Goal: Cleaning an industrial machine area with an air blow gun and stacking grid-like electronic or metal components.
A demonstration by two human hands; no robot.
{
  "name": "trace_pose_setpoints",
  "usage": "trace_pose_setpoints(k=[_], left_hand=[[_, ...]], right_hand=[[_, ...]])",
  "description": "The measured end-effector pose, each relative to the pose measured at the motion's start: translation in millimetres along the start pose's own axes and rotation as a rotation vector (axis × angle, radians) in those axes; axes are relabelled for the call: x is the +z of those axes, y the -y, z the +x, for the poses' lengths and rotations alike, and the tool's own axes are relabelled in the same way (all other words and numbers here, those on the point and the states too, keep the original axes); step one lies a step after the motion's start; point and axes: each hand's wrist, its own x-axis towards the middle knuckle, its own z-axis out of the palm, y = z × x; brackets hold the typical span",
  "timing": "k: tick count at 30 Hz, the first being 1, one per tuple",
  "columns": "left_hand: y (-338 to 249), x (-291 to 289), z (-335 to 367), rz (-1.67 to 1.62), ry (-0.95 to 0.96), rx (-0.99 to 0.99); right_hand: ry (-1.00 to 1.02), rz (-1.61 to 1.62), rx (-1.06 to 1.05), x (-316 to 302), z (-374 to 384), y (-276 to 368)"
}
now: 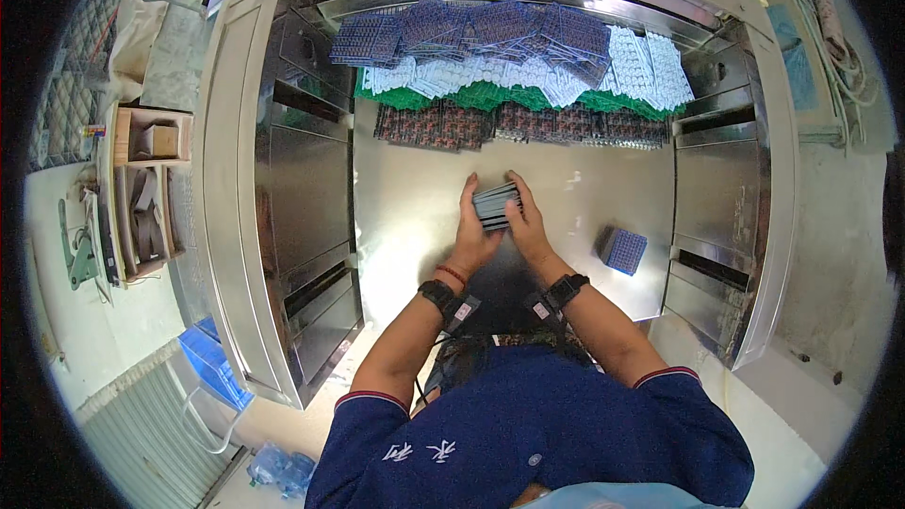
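Both my hands are closed round a small stack of thin rectangular boards (pixel 495 208), held above the metal worktop. My left hand (pixel 470 226) grips the stack's left side, with its fingertips near the far corner. On the opposite side, my right hand (pixel 528 221) wraps the right edge with its thumb against the boards. The layered edges of the stack face up toward me; their printed faces are hidden. To the right of my right hand stands a separate block of blue gridded boards (pixel 625 251) on the worktop.
Along the back lie overlapping rows of boards: dark blue ones (pixel 509 28), white ones (pixel 632 61), green ones (pixel 481 94) and dark red-brown ones (pixel 434 124). Metal side walls (pixel 306 160) enclose the worktop (pixel 405 188). A wooden box (pixel 151 137) and a blue crate (pixel 215 358) stand outside, left.
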Motion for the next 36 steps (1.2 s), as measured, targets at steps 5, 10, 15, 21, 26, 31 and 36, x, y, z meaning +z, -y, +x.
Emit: trace_pose_setpoints(k=[5,10,15,21,26,31,36], left_hand=[[2.8,-4.0,-2.8,0.101,-0.043,0.03],[10.2,-6.9,-4.5,-0.07,-0.067,-0.07],[12.4,-14.2,1.9,-0.02,0.075,-0.085],[-9.0,-30.7,15.9,-0.271,0.314,-0.329],[-29.7,-15.3,24.3,-0.446,0.616,-0.441],[-32.3,-3.4,32.1,-0.459,0.621,-0.4],[-33.8,4.4,35.2,-0.461,0.564,-0.432]], right_hand=[[0.118,0.037,0.01,0.3,-1.9,9.8],[0.194,-0.163,-0.115,-8.9,0.8,11.3],[0.312,-0.177,-0.079,-38.5,10.5,3.6],[0.32,-0.026,0.161,-58.9,-4.3,12.4],[0.221,0.285,0.446,-97.2,-48.0,48.1],[-0.208,0.717,0.404,-159.3,-98.9,57.9],[-0.334,0.605,0.419,-225.2,-129.9,44.3]])
